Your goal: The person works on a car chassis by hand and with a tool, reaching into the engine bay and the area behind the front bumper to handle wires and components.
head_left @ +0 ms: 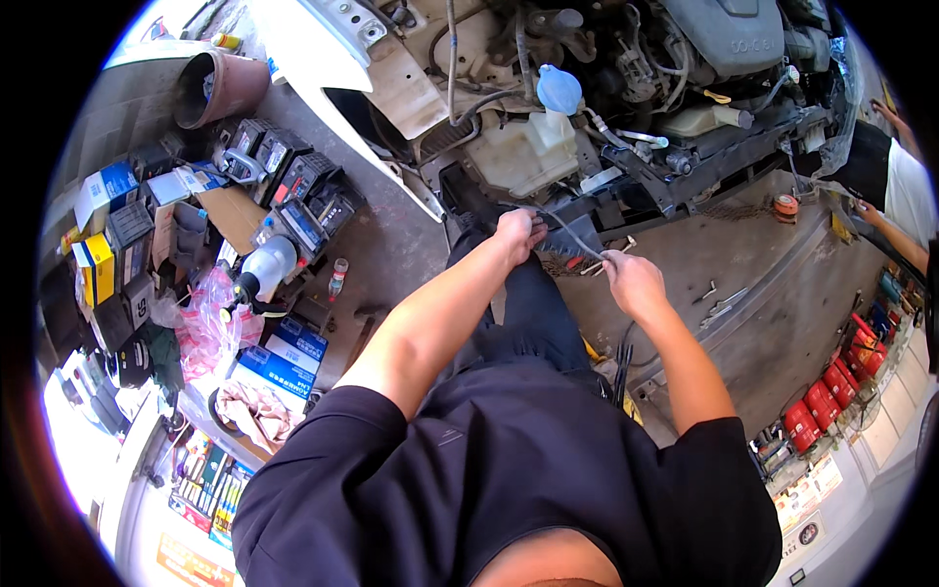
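Observation:
My left hand (518,235) is closed at the front edge of a car's open engine bay, gripping one end of a thin dark grey hose or cable (575,235). To its right, my right hand (634,286) pinches the same strand, which runs in a shallow curve between the two. Just beyond my left hand is a whitish plastic reservoir (514,161) with a blue cap (559,90). A dark flat panel lies behind the strand, partly hidden by it. What my left fingers cover cannot be made out.
A grey engine cover (729,39) fills the upper right. On the left floor stand several car batteries (308,178), boxes, a clear bottle (269,266) and a brown bucket (225,88). Red cans (822,403) line the right side. Another person's arm (895,235) reaches in at far right.

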`<state>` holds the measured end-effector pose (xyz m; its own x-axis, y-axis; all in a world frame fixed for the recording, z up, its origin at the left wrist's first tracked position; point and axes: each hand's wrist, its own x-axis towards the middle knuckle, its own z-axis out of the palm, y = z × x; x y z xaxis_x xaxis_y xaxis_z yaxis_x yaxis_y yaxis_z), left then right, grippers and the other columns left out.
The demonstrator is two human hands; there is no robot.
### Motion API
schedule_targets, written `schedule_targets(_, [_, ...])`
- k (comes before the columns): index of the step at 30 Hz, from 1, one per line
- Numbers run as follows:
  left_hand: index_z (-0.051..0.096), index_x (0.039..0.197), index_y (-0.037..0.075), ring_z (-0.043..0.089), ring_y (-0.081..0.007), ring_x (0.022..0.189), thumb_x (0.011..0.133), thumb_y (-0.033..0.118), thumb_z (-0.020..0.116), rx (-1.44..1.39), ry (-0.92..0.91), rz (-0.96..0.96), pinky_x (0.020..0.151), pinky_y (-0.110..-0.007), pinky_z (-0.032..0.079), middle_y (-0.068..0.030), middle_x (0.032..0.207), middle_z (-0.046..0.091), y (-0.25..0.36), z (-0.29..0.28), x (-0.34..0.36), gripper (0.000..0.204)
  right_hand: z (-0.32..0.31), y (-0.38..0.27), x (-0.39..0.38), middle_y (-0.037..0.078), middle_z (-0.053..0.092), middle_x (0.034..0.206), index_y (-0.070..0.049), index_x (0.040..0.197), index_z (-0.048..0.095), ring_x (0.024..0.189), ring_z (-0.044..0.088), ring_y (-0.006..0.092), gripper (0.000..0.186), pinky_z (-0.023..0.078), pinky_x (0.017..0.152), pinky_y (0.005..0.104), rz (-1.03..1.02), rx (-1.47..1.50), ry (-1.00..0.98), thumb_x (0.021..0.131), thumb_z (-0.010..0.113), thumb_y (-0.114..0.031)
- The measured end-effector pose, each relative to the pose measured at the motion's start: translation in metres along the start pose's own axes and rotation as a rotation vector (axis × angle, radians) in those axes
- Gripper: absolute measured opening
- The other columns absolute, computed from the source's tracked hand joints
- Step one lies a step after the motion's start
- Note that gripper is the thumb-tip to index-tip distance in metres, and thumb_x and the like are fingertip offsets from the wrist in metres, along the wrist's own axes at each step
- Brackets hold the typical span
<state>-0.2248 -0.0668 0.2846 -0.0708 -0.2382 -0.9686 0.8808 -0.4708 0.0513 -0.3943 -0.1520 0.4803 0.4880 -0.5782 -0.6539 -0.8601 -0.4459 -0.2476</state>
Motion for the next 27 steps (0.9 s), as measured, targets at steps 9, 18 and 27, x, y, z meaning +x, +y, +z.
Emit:
schedule_targets(9, [0.047,0.13,-0.006,0.054,-0.043,0.119,0.1,0.023,0.031,-0.575,-0.111,-0.205,0.102,-0.058,0.043,-0.028,0.132,0.052,0.025,0.007,0.065,0.045,-0.001,0.002,0.03,0.019,0.065,0.102,-0.001,0.106,0.064,0.097,0.061,0.0386,0.022,0.049,0.086,0.0438,-0.085,0.417,0.17,0.096,0.052,-0.017])
schedule_targets(18, [0.019,0.148,-0.009,0.036,-0.0448,0.134,0.094,0.023,0.037,-0.846,-0.136,-0.438,0.114,-0.057,0.027,-0.0305,0.151,0.025,0.051,0.002,0.072,0.065,-0.001,0.001,0.03,0.018,0.066,0.103,-0.002,0.104,0.066,0.098,0.062,0.0376,0.022,0.049,0.086,0.044,-0.029,0.441,0.146,0.095,0.053,-0.017])
schedule_targets(27, [0.027,0.143,-0.007,0.043,-0.0434,0.125,0.087,0.022,0.05,-0.818,-0.154,-0.585,0.104,-0.058,0.039,-0.0283,0.141,0.037,0.066,0.002,0.071,0.067,0.003,-0.004,0.035,0.018,0.066,0.103,-0.003,0.105,0.066,0.098,0.062,0.037,0.022,0.049,0.086,0.0427,-0.076,0.495,0.1,0.095,0.055,-0.018])
